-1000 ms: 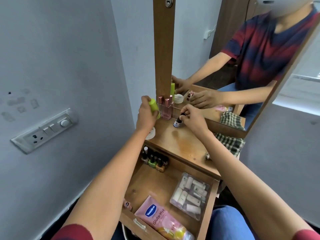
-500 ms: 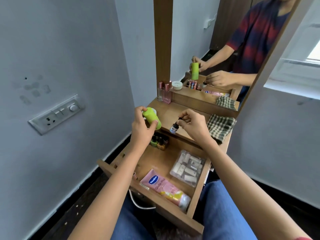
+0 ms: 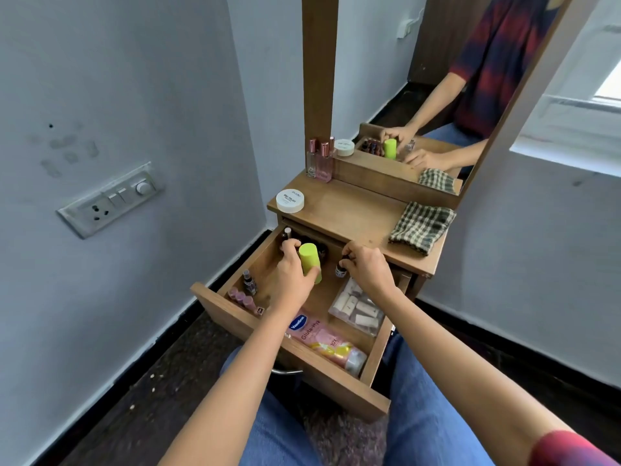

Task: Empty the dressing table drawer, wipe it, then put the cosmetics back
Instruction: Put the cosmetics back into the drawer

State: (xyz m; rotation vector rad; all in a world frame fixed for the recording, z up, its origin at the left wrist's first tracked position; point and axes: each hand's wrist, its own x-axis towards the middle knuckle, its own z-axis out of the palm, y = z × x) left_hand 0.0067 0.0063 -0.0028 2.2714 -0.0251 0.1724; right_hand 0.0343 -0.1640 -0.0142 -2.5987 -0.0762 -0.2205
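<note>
Left hand (image 3: 289,280): fingers wrapped round a lime-green bottle (image 3: 309,266), held slightly tilted over the far part of the drawer.
Right hand (image 3: 368,269): fingers pinching the cap of a small dark bottle (image 3: 340,270), just right of the green one.
Drawer (image 3: 336,381): pulled open under the bench (image 3: 353,213).
In the drawer: pink Vaseline tube (image 3: 322,338) along the near wall; clear pouch of small tubes (image 3: 358,307) at right; pink lipsticks (image 3: 242,297) and a small spray bottle (image 3: 249,283) at near left.
On the bench: white jar (image 3: 290,200) at left, checked cloth (image 3: 421,227) at right, two pink perfume bottles (image 3: 319,159) by the mirror (image 3: 420,79).
</note>
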